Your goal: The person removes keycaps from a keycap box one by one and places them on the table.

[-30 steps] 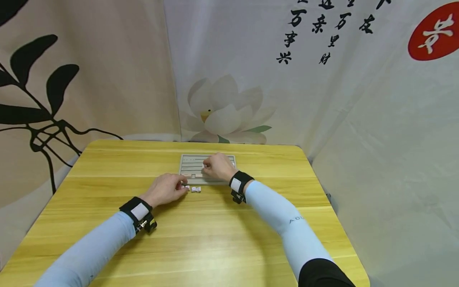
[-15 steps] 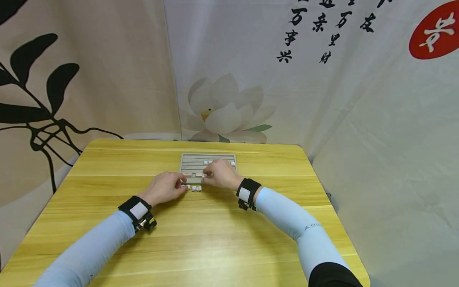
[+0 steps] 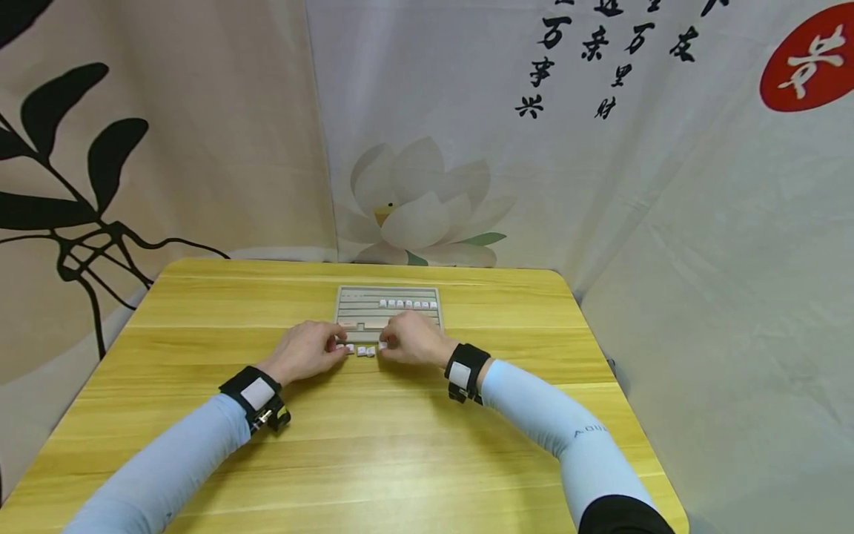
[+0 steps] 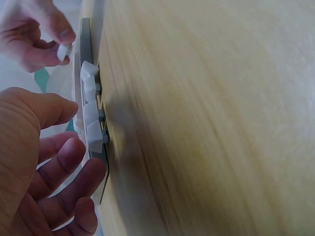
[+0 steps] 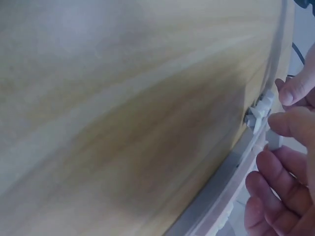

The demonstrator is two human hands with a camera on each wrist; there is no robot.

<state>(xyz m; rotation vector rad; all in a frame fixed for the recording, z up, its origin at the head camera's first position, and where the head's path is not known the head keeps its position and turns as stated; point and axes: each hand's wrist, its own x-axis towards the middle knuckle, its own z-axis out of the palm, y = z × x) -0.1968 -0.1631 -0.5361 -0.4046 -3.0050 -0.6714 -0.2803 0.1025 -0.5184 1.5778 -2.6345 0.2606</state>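
A grey slotted board [image 3: 353, 298] lies on the yellow table [image 3: 373, 445], with a row of white keycaps [image 3: 408, 304] in one of its slots. Three loose white keycaps [image 3: 363, 351] sit on the table just in front of the board, and show edge-on in the left wrist view [image 4: 92, 108]. My right hand [image 3: 385, 343] pinches one small white keycap [image 4: 63, 52] between thumb and forefinger at the right end of that group, also seen in the right wrist view [image 5: 273, 140]. My left hand [image 3: 336, 345] rests on the table at the left end, fingers [image 4: 69, 169] loosely curled, holding nothing.
Printed cloth hangs behind the table [image 3: 427, 148] and along its right side [image 3: 734, 297]. The table's right edge [image 3: 623, 386] runs close to my right forearm. Bare wood stretches from the hands to the near edge.
My right hand drew back from the board to the loose keycaps at its near edge, uncovering the row of keycaps on the board. The left hand stayed put.
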